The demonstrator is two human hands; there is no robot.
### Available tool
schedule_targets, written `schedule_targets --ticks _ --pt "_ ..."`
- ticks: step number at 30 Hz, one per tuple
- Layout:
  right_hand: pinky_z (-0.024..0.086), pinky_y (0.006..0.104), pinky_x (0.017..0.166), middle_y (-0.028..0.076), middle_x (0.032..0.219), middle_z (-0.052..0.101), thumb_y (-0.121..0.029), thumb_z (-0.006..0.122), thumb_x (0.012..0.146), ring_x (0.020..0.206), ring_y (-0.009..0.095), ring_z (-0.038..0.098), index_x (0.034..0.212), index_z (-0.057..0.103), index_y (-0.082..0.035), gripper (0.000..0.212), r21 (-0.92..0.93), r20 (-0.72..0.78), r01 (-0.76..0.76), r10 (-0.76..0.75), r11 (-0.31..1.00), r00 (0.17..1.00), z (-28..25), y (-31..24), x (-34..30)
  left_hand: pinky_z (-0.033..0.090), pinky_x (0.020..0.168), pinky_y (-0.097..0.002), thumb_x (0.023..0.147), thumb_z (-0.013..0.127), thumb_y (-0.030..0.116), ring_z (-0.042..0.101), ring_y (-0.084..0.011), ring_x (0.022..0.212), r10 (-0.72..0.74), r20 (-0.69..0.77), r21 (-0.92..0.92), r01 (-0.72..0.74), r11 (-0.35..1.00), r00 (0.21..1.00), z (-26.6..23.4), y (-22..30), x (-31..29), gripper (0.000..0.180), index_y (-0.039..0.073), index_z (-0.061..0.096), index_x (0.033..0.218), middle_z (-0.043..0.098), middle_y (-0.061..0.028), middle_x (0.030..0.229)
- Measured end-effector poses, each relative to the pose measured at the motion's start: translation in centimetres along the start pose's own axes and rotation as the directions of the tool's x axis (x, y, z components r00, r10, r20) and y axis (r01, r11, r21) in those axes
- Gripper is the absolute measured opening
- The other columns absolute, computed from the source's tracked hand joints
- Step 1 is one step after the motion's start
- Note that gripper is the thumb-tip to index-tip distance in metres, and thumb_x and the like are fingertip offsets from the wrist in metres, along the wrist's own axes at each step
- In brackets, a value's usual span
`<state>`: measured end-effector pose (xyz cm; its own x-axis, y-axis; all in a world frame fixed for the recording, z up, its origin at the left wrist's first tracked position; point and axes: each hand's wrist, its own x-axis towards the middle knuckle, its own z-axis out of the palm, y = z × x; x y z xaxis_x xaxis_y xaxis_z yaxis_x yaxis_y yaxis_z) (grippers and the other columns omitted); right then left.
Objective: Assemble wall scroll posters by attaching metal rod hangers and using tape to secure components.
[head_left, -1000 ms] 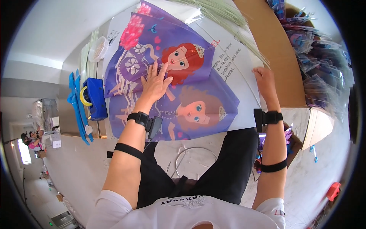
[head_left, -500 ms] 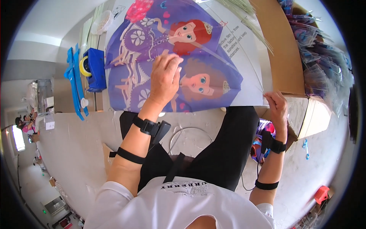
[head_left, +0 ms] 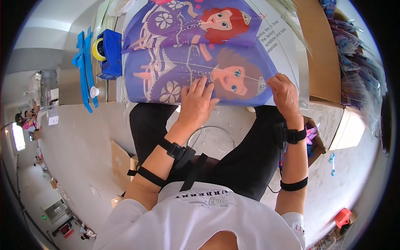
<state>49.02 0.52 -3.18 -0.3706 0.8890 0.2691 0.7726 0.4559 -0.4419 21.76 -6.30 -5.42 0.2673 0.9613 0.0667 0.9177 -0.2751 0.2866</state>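
Observation:
A purple kite sail (head_left: 137,79), printed with a cartoon princess, lies folded over across the work surface in front of me. My left hand (head_left: 196,102) rests on its near part, fingers spread and holding nothing. At the sail's right corner, my right hand (head_left: 285,96) pinches the end of a thin pale rod (head_left: 246,76). The rod slants leftward across the printed figure, passing just beyond my left fingertips. Its far end is hard to make out against the print. Beneath the sail shows a white sheet with printed text (head_left: 287,62).
Left of the sail stand a blue tape dispenser (head_left: 111,54) and blue straps (head_left: 85,71). Bundled thin rods (head_left: 291,16) lie at the far right, beside a cardboard box (head_left: 318,54). Plastic-wrapped packages (head_left: 354,62) are piled beyond it. An open carton (head_left: 314,143) sits beside my right forearm.
My right hand has moved left onto the sail's corner, bringing the rod across the print. My left hand has gone from raised, curled fingers to lying spread on the sail, nearer me.

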Motion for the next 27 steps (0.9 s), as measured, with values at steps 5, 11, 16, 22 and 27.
schedule_targets --ticks 5,11,16,22,27 --pt "0.048 0.0388 0.066 0.011 0.076 0.055 -0.001 0.054 0.076 0.078 0.030 0.057 0.080 0.061 -0.006 0.010 -0.064 0.083 0.038 -0.033 0.997 0.996 1.4 0.4 -0.3 0.036 0.095 -0.0434 0.078 0.063 0.011 0.047 -0.0320 0.113 0.088 -0.271 -0.016 -0.096 0.995 0.959 -0.5 -1.8 2.7 0.037 0.000 0.054 0.112 0.050 -0.0147 0.121" --pt "0.049 0.0385 0.066 0.010 0.074 0.054 -0.001 0.054 0.076 0.078 0.030 0.057 0.081 0.061 -0.007 0.010 -0.022 0.084 0.047 -0.045 0.999 0.995 1.4 1.1 -0.2 0.036 0.093 -0.0427 0.072 0.065 0.008 0.049 -0.0291 0.103 0.034 -0.356 0.006 -0.034 0.999 0.934 0.6 -4.6 2.7 0.029 0.004 0.061 0.100 0.056 -0.0097 0.103" --pt "0.049 0.0381 0.066 0.011 0.077 0.055 -0.001 0.054 0.074 0.078 0.031 0.057 0.082 0.060 -0.007 0.012 -0.078 0.083 -0.012 0.018 0.997 0.996 2.1 0.4 -0.4 0.037 0.076 -0.0401 0.068 0.067 0.005 0.051 -0.0250 0.083 -0.038 -0.433 -0.159 -0.034 0.987 0.900 1.4 -6.5 3.6 0.016 0.012 0.064 0.082 0.055 -0.0025 0.082" --pt "0.045 0.0407 0.083 0.015 0.101 0.054 0.002 0.053 0.070 0.096 0.033 0.053 0.089 0.057 -0.001 0.019 -0.066 -0.108 -0.161 0.154 0.985 0.982 3.8 -4.4 -0.5 0.035 0.071 -0.0367 0.067 0.069 0.006 0.051 -0.0231 0.079 -0.015 -0.384 -0.180 -0.059 0.982 0.923 1.3 -6.9 4.8 0.014 0.014 0.063 0.076 0.055 0.0008 0.077" --pt "0.025 0.0423 0.107 0.014 0.136 0.040 -0.025 0.061 0.081 0.128 0.031 0.035 0.131 0.041 -0.003 0.057 0.054 -0.010 -0.060 0.061 0.997 0.998 9.1 -10.3 0.6 0.034 0.072 -0.0367 0.067 0.069 0.007 0.052 -0.0227 0.080 0.018 -0.406 -0.197 -0.106 0.975 0.914 1.4 -7.7 4.4 0.013 0.014 0.063 0.076 0.055 0.0002 0.078"
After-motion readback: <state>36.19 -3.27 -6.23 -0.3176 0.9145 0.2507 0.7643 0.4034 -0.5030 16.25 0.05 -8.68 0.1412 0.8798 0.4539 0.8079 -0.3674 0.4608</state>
